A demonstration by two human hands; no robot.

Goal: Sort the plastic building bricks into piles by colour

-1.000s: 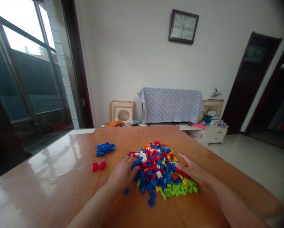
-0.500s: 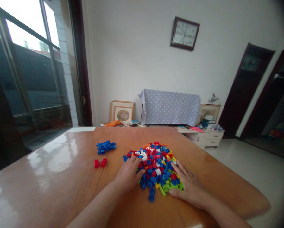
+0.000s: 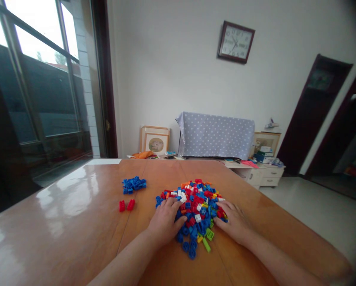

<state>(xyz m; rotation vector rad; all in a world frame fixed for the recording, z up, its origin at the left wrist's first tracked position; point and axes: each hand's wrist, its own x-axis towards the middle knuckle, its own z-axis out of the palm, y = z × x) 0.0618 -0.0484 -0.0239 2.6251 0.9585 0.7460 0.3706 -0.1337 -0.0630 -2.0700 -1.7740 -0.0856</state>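
A heap of mixed building bricks (image 3: 195, 202) in red, blue, white, yellow, orange and green lies on the glossy wooden table (image 3: 76, 234). My left hand (image 3: 166, 220) rests against the heap's left side, fingers spread over its edge and thumb on blue pieces. On the right side, my right hand (image 3: 233, 222) touches the bricks with its fingers apart. Neither hand has a brick visibly gripped; what lies under the fingertips is hidden. Blue round pieces (image 3: 192, 253) and a long green piece (image 3: 206, 245) lie at the near edge of the heap.
Left of the heap are a small pile of blue bricks (image 3: 133, 184) and two red bricks (image 3: 130, 204). White paper (image 3: 103, 161) lies at the far left table edge. Beyond the table stand a cloth-covered object (image 3: 216, 135) and a white cabinet (image 3: 268, 176).
My right hand has moved up along the heap, and the green bricks near it are now mostly hidden. My left hand has shifted slightly right and down. The camera view has shifted a little.
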